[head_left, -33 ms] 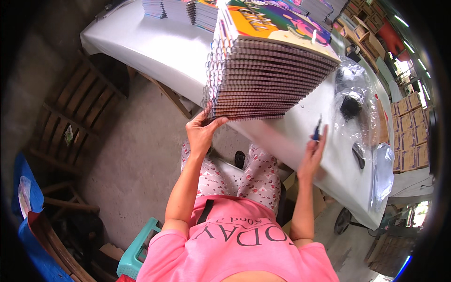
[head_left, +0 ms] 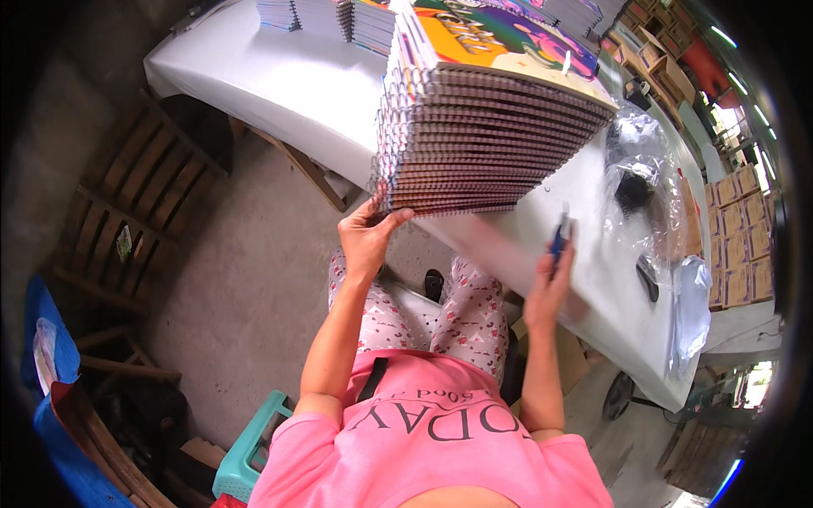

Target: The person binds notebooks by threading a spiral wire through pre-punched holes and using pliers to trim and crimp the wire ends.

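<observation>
A tall stack of spiral-bound notebooks (head_left: pixel 483 135) with a colourful top cover stands on the white table (head_left: pixel 288 93), near its front edge. My left hand (head_left: pixel 366 235) grips the stack's lower left corner by the wire spirals, thumb against the bottom books. My right hand (head_left: pixel 549 288) is raised at the table edge to the right of the stack. It is closed around a small blue pen-like tool (head_left: pixel 559 235). I am seated, with my patterned trouser legs under the table edge.
More notebook stacks (head_left: pixel 322 13) sit at the table's far side. Crumpled clear plastic bags (head_left: pixel 656 182) with dark items lie on the table's right end. Cardboard boxes (head_left: pixel 738 245) are stacked at the right, wooden pallets (head_left: pixel 127 212) stand at the left, and a teal stool (head_left: pixel 246 457) is below.
</observation>
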The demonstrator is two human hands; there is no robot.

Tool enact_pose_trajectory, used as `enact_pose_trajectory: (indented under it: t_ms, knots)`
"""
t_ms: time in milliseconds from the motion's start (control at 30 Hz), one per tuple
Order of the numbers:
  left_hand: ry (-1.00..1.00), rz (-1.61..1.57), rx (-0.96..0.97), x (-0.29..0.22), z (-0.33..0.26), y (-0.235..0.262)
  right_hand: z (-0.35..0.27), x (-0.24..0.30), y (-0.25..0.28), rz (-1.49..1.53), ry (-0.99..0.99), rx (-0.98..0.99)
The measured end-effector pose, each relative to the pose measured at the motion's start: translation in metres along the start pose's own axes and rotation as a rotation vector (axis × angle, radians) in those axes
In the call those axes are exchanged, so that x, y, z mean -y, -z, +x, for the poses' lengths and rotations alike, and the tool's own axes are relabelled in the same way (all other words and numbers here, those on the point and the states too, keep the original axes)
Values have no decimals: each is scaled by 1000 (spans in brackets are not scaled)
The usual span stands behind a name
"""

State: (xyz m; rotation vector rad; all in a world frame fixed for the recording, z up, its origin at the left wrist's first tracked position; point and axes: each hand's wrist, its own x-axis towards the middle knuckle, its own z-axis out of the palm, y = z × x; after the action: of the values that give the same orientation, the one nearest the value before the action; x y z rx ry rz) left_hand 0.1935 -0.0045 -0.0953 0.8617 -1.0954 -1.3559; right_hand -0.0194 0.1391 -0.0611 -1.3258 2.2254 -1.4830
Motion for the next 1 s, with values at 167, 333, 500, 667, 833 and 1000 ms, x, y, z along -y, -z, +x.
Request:
enact_pose_trajectory:
  t_ms: [167,333,500,667,833,1000]
  knots:
    - [-7,-124,-61,11,-18,-13,-31,50,-54,-81,238,198]
    - [77,-47,-84,8,-26,6,-40,56,-62,-342,283,316]
    - [59,-13,-72,-5,-21,11,-48,59,-83,-432,306,262]
    - [66,28,-31,-8,-17,17,-48,62,-91,-470,345,300]
    - [50,36,-39,-6,-18,14,-51,62,-98,-486,336,249]
    - [58,44,-38,-10,-19,13,-49,64,-92,-503,325,212]
